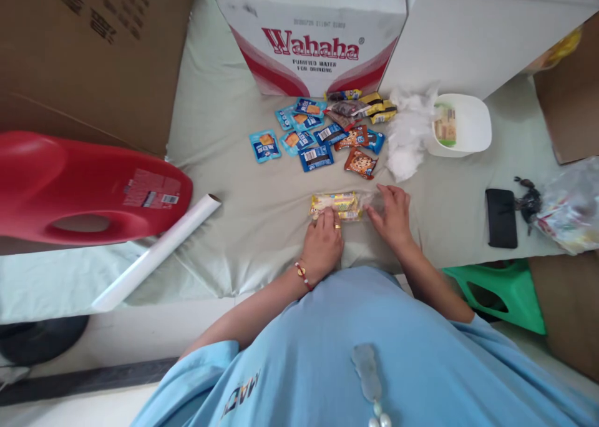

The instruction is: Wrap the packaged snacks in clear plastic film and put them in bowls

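A clear plastic bag with yellow snack packets in it lies flat on the cloth-covered table in front of me. My left hand, with a ring and a red bracelet, has its bent fingers on the packets and holds the bag down. At the bag's right end is my right hand, its thumb against the plastic and the fingers apart from the thumb. Beyond the hands lie blue cracker packets, brown cookie packets and yellow-and-black packets. Crumpled clear plastic lies to their right.
A Wahaha carton stands at the back, with a white plastic tub to its right. On the left are a red jug and a white roll. A black phone lies near the right front edge beside a filled plastic bag.
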`<state>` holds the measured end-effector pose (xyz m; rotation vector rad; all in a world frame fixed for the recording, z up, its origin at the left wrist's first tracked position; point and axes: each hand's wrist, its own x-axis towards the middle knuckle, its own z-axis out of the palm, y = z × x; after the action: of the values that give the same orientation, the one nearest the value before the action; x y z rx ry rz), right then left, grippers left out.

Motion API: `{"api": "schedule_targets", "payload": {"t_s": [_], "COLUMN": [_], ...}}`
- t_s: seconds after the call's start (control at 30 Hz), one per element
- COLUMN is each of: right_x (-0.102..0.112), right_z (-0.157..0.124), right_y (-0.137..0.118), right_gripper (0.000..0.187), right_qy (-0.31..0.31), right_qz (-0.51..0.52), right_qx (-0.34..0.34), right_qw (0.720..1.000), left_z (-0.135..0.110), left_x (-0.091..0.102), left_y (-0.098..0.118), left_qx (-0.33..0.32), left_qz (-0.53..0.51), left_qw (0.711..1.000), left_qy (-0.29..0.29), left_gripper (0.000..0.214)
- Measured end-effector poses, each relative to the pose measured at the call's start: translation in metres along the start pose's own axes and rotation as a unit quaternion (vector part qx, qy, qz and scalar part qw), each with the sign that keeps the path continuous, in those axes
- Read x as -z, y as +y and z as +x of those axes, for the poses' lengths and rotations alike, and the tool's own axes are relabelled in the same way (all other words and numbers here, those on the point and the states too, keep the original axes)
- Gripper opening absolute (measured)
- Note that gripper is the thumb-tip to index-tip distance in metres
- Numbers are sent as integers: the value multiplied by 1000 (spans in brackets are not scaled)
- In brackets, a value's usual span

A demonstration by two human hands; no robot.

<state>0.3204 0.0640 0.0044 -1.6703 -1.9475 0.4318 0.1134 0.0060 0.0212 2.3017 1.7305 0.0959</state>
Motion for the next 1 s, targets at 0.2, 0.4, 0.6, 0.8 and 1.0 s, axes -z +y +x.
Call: {"api": "schedule_targets", "payload": {"t_s": [0.2, 0.4, 0.6, 0.8, 1.0], "right_x": [-3, 7, -15, -29, -27], "right_z": [-11, 7, 31, 26, 4], "right_y": [11, -14, -61, -74, -69], "right_gripper": [20, 18, 15, 34, 44], "right_qy": [12, -53, -138, -181, -175], "right_qz": [45, 176, 45, 16, -6], "right_qx": [-19, -51, 69, 112, 169], "right_qw": [999, 982, 987, 977, 970], "left_z": [3, 4, 1, 0, -1], "left_x": [1, 2, -8, -27, -26], "left_y": [0, 0, -6, -25, -37], "left_qx": [-20, -30, -49, -76, -105], "left_qz": [52, 56, 14, -98, -237], "left_qw": [998, 998, 998, 981, 943], "left_qy": [-19, -13, 47, 146, 211], "left_gripper": [58, 53, 48, 52, 71]}}
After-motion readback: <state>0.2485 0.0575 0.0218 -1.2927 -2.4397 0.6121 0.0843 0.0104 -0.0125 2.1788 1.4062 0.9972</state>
